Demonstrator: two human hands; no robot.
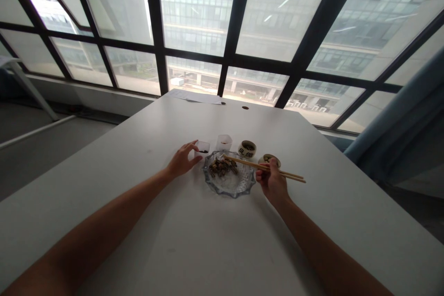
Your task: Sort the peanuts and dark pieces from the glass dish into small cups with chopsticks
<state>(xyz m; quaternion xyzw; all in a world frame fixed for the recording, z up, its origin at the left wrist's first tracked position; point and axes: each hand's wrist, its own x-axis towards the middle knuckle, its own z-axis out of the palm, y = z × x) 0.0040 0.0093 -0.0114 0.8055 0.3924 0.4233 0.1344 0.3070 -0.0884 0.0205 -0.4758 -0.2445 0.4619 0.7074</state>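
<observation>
My right hand (273, 182) grips a pair of wooden chopsticks (248, 163), whose tips reach over a heap of brown dried pieces (222, 167). The heap lies in the left part of a clear glass dish (243, 188) with a scalloped rim. Just left of the dish, my left hand (183, 159) has its thumb and fingers around a small translucent cup (201, 145) with a few dark bits inside. Behind the dish stand a second translucent cup (224, 141) and a round pot with dark characters (247, 150). Another round pot (268, 159) with light pieces sits partly behind my right hand.
Everything stands on a long white table (194, 240). Papers (194, 97) lie at its far end, near a dark round spot (245, 107) on the tabletop. Large windows rise beyond, and a blue curtain (391, 134) hangs at the right.
</observation>
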